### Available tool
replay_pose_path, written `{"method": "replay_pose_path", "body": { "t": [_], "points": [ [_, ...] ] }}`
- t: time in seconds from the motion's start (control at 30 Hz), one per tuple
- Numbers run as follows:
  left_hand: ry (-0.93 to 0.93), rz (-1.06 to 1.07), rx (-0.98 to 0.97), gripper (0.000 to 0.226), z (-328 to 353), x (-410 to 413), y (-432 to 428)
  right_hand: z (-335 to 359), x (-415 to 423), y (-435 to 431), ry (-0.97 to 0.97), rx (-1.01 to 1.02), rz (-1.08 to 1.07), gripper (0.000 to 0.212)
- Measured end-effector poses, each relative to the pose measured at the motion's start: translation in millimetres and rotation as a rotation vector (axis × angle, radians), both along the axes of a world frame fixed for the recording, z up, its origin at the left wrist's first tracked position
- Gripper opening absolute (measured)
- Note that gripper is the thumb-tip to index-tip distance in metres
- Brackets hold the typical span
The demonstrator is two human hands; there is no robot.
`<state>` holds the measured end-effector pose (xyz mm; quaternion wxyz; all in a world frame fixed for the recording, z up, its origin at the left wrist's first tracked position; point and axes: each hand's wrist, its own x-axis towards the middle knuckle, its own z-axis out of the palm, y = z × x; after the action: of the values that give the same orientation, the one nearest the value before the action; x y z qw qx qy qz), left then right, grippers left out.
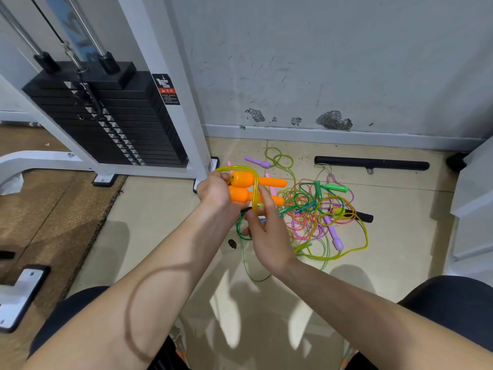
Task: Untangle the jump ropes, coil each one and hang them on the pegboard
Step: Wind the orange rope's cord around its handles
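**Now winding the yellow rope at its orange handles**

Tightly curled, the left hand (213,189) grips the butt ends of two orange handles (250,186), held side by side and pointing right. The right hand (266,231) sits just below them, thumb and fingers pinching the yellow cord (256,194), which arches over the upper handle and drops across both.

By my reading, this is the coiling step for the first rope, barely begun: one loop is formed. The rest of the translucent, tube-like cord appears to trail down into the tangle (314,209) on the floor tiles (149,222). The next move likely calls for drawing slack out of that heap without tightening knots, then laying even turns.

The handles are smooth, matte plastic, bulbous at the grip and narrowing to a stem. In the heap lie thin, glossy green, pink and speckled purple cords, with a green handle (336,187) and a lilac handle (334,236) among them, and another lilac handle (257,162) nearer the wall. Beyond lie a black padded bar (373,164) and, to the left, a weight stack (106,116). No pegboard is in view.
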<state>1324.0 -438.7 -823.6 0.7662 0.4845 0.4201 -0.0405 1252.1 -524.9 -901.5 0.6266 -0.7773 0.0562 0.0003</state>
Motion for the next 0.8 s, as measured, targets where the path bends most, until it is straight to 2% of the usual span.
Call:
{"method": "replay_pose_path", "body": {
  "t": [0.07, 0.1, 0.2, 0.33, 0.47, 0.57, 0.63, 0.73, 0.8],
  "points": [
    [-0.017, 0.003, -0.064, 0.025, 1.5, 1.8, -0.3, 0.3, -0.7, 2.8, -0.02, 0.032, -0.03, 0.012],
    [-0.026, -0.002, -0.098, 0.024, 2.0, 2.4, -1.0, 0.3, -1.2, 4.2, -0.017, 0.04, -0.04, 0.007],
    [-0.014, -0.023, -0.179, 0.021, 3.1, 3.9, -0.6, -0.8, 0.5, 4.5, 0.085, 0.127, -0.001, 0.023],
    [-0.018, -0.105, -0.285, 0.015, 0.8, 8.1, 11.2, -0.6, 12.1, -12.2, 0.152, 0.231, 0.144, 0.033],
    [-0.072, -0.245, -0.327, 0.018, 2.2, 14.3, 28.0, 1.0, 26.3, -42.3, 0.206, 0.104, 0.237, 0.05],
    [-0.078, -0.367, -0.347, 0.025, 5.0, 16.3, 40.8, 3.6, 30.3, -59.5, 0.269, -0.12, 0.269, 0.065],
    [-0.039, -0.439, -0.348, 0.027, 6.6, 16.5, 46.7, 8.2, 28.3, -64.7, 0.311, -0.168, 0.293, 0.05],
    [-0.007, -0.542, -0.424, 0.023, 9.7, 12.0, 52.0, 19.2, 23.0, -70.3, 0.301, -0.07, 0.425, 0.031],
    [-0.014, -0.647, -0.397, 0.024, 12.3, 9.6, 54.5, 21.9, 24.5, -76.1, 0.274, -0.083, 0.52, 0.019]
  ]
}}
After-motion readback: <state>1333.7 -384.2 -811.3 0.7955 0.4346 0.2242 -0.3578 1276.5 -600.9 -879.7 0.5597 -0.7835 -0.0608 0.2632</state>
